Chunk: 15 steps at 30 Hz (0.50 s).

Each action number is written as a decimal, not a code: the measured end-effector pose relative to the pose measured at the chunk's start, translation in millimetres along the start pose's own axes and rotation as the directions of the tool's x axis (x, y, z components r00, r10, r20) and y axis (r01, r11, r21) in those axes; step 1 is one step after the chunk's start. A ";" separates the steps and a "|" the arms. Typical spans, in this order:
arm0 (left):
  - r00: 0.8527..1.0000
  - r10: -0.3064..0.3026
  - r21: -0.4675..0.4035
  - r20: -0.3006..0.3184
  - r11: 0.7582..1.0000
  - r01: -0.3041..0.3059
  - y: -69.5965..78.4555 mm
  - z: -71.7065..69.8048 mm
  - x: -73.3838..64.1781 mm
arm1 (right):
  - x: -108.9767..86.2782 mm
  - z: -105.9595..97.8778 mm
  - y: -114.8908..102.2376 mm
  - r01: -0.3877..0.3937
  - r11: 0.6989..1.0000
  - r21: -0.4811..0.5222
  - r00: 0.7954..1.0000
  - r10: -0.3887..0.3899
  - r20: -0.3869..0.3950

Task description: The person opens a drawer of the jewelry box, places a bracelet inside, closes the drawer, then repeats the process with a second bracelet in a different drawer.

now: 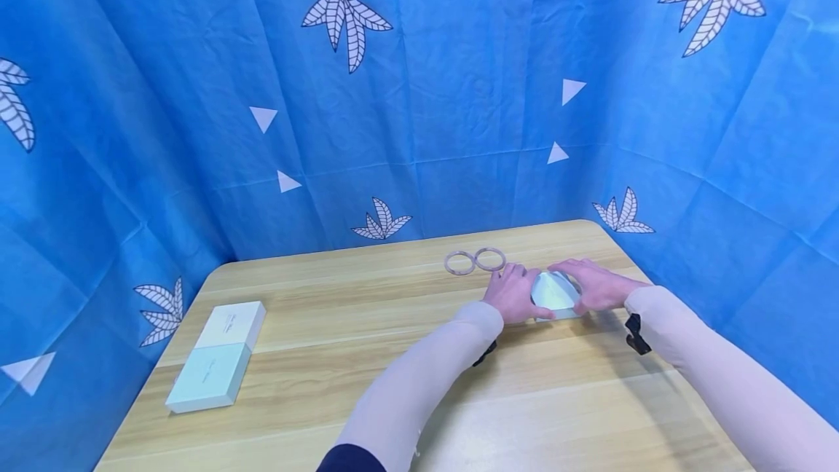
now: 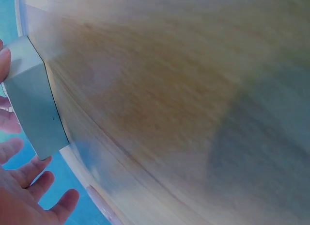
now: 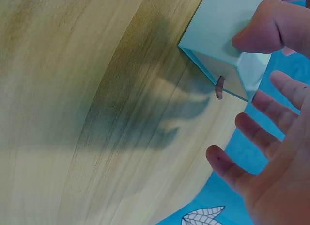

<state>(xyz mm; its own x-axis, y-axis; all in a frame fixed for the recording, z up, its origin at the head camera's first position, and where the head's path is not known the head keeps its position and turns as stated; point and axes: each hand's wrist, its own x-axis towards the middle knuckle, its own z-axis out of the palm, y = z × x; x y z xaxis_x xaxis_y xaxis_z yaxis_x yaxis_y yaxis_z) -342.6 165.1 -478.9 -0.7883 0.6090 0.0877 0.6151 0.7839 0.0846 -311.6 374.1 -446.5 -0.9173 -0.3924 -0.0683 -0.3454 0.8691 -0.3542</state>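
A small pale mint box [image 1: 553, 293] sits toward the far right of the table, between the two hands. My left hand [image 1: 514, 294] holds its left end, thumb at the near side. The right hand [image 1: 598, 285] holds the other end; in the right wrist view its thumb presses on the box [image 3: 220, 28] while the lower fingers spread free. A short brown ribbon tab [image 3: 220, 87] sticks out of that end. In the left wrist view a plain side of the box [image 2: 36, 106] shows, a fingertip at its corner and other fingers spread loosely.
Two thin pinkish rings [image 1: 490, 259] lie side by side behind the left hand. A white box [image 1: 231, 323] and a mint box [image 1: 208, 376] lie end to end at the table's left. Blue patterned curtain [image 1: 459, 108] surrounds the wooden table [image 1: 354, 297].
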 end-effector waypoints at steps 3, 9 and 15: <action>1.000 -0.006 -0.003 0.004 1.000 0.006 0.1 1.1 0.0 | 0.4 0.7 0.5 0.002 1.000 -0.001 1.000 -0.002 0.002; 1.000 -0.006 0.008 0.000 1.000 0.006 3.7 3.3 3.2 | -0.7 1.4 4.8 -0.006 1.000 -0.001 1.000 0.006 0.002; 1.000 -0.011 0.011 -0.004 1.000 0.011 7.0 5.4 6.7 | -3.2 -0.2 7.8 -0.029 1.000 0.003 1.000 0.029 0.010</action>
<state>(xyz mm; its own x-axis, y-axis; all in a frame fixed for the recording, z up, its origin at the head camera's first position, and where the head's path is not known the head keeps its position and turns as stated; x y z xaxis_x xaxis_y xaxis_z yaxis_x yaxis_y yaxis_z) -343.6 175.3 -483.1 -0.7947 0.6002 0.0906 0.6063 0.7917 0.0742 -311.5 382.2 -448.9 -0.9249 -0.3698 -0.0881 -0.3177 0.8791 -0.3553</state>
